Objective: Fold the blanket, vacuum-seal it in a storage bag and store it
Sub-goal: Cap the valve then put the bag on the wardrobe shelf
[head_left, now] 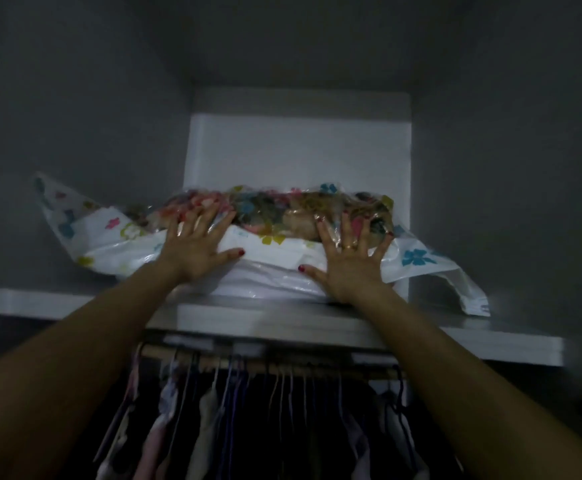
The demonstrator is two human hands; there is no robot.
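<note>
A flattened storage bag [269, 261], white plastic printed with coloured flowers, lies on the upper wardrobe shelf [317, 320]. The colourful folded blanket [275, 209] shows through its clear top. My left hand [198, 245] presses flat on the bag's left part with fingers spread. My right hand [346, 259] presses flat on its right part, fingers spread too, a ring on one finger. Loose bag ends stick out past the compartment on both sides; the right end droops over the shelf edge.
The shelf compartment has a white back wall [296, 150] and grey side panels. Below the shelf runs a clothes rail [265, 367] with several hangers and hanging garments [213, 427]. The wardrobe interior is dim.
</note>
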